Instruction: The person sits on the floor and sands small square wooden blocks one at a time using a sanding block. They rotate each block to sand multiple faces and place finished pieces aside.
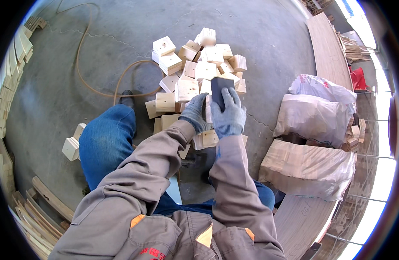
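Note:
My right hand (230, 113), in a grey knit glove, is closed around a dark rectangular sanding block (217, 88), its fingers lying over the top. Just left of it, my gloved left hand (196, 114) grips a pale wooden block (208, 109) by its side. The dark block lies against or just above this wood; their exact contact is hidden by my right hand. Beyond both hands, a loose heap of pale wooden blocks (205, 70) lies on the floor, several with small holes or knots in their faces. More blocks (165, 102) lie beside my left wrist.
An orange-brown hose (79, 65) curls across the concrete floor. Two more blocks (71, 148) lie left of my knee (107, 141). Wrapped bundles (310, 167) rest on a long board (301, 221) at right. Stacked wood strips (11, 80) line the left side.

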A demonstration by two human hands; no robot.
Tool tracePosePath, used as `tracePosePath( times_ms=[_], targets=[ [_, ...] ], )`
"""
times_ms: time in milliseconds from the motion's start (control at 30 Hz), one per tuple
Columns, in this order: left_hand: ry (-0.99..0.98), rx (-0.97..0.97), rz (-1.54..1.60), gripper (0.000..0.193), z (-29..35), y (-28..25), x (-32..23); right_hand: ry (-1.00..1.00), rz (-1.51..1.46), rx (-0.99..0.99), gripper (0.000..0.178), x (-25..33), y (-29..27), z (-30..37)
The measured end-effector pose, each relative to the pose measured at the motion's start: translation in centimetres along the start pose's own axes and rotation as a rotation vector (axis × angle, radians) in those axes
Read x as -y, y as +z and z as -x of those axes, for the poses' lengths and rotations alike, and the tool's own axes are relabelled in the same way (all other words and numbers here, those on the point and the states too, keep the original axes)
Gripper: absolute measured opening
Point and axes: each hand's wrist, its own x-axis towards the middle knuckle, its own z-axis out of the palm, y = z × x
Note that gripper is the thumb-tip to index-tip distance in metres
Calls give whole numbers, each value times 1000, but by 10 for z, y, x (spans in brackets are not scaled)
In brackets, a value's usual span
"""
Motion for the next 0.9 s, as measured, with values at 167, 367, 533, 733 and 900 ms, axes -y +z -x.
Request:
tracePosePath(
  times_ms=[167,367,533,733,900],
  targets=[
    [275,-5,-786,99,0,-6,1,-62,-44,-62,56,-16,-9,78],
    [404,-18,-1226,100,2,-5,7,-86,-66,-149,54,-26,-16,112],
    [445,-50,-1404,100,5,-6,2,-86,-46,-130,55,-28,-9,67],
    [294,26,-1121,88,0,4,5,131,47,7,54,-23,-2,-17],
    [508,-63,-1484,86,15,2,7,132,39,22,54,-29,3,-20]
  ],
)
